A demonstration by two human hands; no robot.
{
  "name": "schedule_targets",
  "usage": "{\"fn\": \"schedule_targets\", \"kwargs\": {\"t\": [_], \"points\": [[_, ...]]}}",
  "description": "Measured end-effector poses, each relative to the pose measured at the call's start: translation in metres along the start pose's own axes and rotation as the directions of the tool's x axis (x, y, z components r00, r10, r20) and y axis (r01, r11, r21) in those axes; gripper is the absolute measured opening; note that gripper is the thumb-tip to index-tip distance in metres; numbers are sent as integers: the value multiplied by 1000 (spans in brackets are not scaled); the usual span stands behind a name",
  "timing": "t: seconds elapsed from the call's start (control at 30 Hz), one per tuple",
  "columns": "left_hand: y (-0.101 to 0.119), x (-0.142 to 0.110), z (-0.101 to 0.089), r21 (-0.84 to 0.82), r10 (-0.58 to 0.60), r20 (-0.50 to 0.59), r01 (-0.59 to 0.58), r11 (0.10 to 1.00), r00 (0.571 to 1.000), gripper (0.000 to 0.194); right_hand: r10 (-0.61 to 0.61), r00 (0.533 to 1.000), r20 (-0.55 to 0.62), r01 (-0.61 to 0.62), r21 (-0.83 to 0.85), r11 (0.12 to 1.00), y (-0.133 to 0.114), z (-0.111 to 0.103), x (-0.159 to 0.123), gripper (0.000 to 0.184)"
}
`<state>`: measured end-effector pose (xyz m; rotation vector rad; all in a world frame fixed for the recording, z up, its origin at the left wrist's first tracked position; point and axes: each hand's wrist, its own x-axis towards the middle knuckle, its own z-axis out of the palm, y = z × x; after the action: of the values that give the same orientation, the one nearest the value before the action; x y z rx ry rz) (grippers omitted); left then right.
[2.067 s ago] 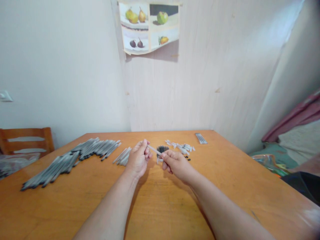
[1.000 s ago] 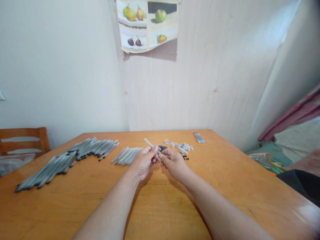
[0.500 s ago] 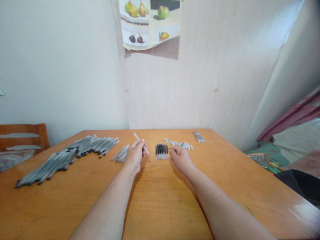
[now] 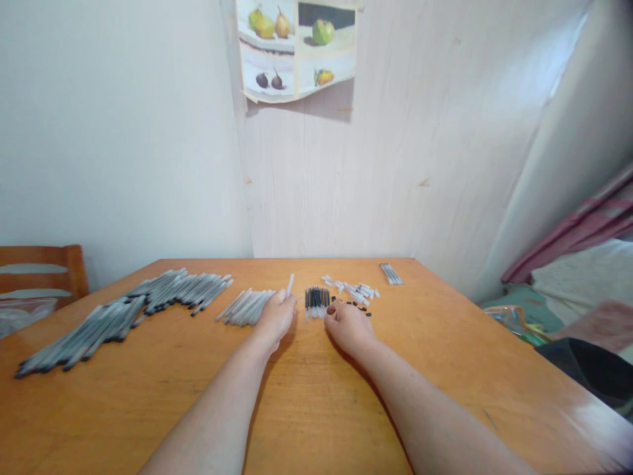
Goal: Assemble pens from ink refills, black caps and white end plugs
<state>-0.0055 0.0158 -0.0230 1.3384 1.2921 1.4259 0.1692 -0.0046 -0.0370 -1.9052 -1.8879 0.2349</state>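
Note:
My left hand [image 4: 275,318] is closed around a clear pen barrel [image 4: 289,285] that sticks up and away from the fingers. My right hand [image 4: 347,324] rests on the wooden table [image 4: 316,396], fingers curled at the near end of a small row of black-tipped ink refills [image 4: 316,299]; whether it grips one is hidden. A small batch of clear barrels [image 4: 244,307] lies just left of my left hand. Small white caps [image 4: 353,289] and tiny black plugs [image 4: 357,306] lie just beyond my right hand.
A long spread of grey pens [image 4: 123,310] covers the left part of the table. A few more pens [image 4: 390,272] lie at the far right corner. A wooden chair [image 4: 39,274] stands left, bedding [image 4: 578,264] right, and a fruit poster [image 4: 297,49] hangs on the wall.
Both hands held one barrel together, then parted. My left hand carried the barrel left and now tilts it upright; my right hand dropped to the refill row.

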Motion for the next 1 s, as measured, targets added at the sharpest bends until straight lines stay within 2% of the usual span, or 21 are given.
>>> {"fn": "schedule_targets", "kwargs": {"t": [0.13, 0.4, 0.67, 1.0], "points": [[-3, -2, 4, 87, 24, 31, -27, 996, 999, 21, -33, 999, -13, 32, -46, 998, -5, 4, -2, 28], [-12, 2, 6, 73, 8, 77, -14, 997, 997, 21, -68, 998, -14, 65, -151, 986, -15, 11, 0, 29], [-14, 5, 7, 349, -40, 118, -3, 937, 992, 16, -56, 997, -47, 44, -220, 975, -16, 15, 2, 30], [-14, 5, 9, 401, -61, 113, 11, 916, 992, 17, -21, 999, -31, 13, -239, 971, -20, 15, 2, 24]]}}
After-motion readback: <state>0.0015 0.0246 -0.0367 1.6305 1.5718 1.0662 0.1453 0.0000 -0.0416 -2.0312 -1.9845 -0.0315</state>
